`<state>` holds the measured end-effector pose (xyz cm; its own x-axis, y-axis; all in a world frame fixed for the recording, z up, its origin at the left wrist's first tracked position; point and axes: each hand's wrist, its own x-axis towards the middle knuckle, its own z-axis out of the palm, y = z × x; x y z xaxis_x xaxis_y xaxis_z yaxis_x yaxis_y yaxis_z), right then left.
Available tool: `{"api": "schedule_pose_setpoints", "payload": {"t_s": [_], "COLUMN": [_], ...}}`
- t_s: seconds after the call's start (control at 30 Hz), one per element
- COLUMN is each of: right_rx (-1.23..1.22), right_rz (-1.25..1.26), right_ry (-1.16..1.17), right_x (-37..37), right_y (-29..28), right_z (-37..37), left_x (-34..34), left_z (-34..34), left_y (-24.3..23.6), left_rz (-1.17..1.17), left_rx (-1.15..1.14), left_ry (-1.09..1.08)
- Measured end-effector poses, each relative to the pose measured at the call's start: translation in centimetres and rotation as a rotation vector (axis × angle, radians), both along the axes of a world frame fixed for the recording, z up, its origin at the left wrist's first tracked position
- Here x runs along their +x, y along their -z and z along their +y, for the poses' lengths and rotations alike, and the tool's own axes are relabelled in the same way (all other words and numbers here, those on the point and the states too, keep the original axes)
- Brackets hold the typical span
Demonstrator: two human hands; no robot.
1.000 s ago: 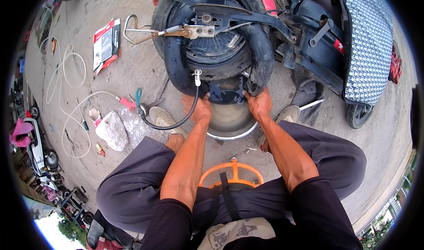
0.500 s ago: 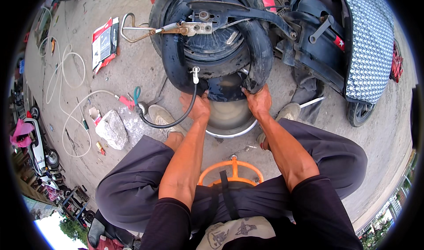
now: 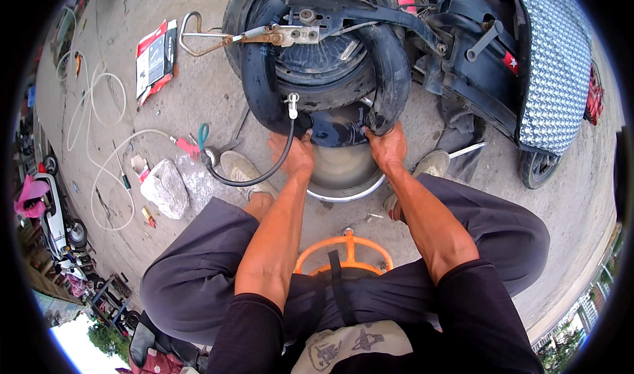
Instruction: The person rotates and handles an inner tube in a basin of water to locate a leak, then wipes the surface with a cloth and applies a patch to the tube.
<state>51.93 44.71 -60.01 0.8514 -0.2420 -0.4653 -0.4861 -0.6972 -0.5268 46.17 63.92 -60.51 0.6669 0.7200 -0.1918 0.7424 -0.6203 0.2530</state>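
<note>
A black rubber inner tube (image 3: 390, 77) hangs out from around a scooter wheel (image 3: 320, 50). Its wet lower stretch lies over a round metal basin (image 3: 350, 193) that holds cloudy water. My left hand (image 3: 294, 153) grips the tube at the basin's left side, fingers curled underneath and partly hidden. At the other side my right hand (image 3: 388, 148) is closed on the tube, thumb on top. A white valve clip (image 3: 293, 106) is on the tube's left limb. From it a black air hose (image 3: 264, 178) curves past my left hand to a gauge (image 3: 211, 157).
A rusty brake lever (image 3: 228, 40) juts left of the wheel. To the left lie a clear air line (image 3: 99, 176), a plastic-wrapped white lump (image 3: 165, 189) and a red-black packet (image 3: 156, 60). An orange stool frame (image 3: 348, 238) is between my legs. A metal bar (image 3: 467, 149) lies right.
</note>
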Motion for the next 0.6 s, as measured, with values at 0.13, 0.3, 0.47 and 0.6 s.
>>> {"api": "schedule_pose_setpoints", "payload": {"t_s": [0.13,0.3,0.47,0.6], "right_rx": [0.013,-0.01,0.0,0.0], "right_rz": [-0.007,0.013,0.002,0.001], "right_ry": [0.0,0.009,-0.008,-0.003], "right_x": [-0.06,0.01,-0.02,-0.07], "right_y": [-0.19,-0.27,-0.39,-0.37], "right_z": [0.06,0.09,0.06,0.09], "left_x": [-0.04,0.08,-0.16,-0.14], "left_z": [0.08,-0.06,0.12,-0.02], "left_y": [-0.02,-0.21,0.36,0.35], "left_rz": [0.009,0.02,0.002,-0.016], "left_rx": [-0.006,-0.032,0.01,0.011], "left_ry": [-0.004,-0.033,0.021,0.005]}}
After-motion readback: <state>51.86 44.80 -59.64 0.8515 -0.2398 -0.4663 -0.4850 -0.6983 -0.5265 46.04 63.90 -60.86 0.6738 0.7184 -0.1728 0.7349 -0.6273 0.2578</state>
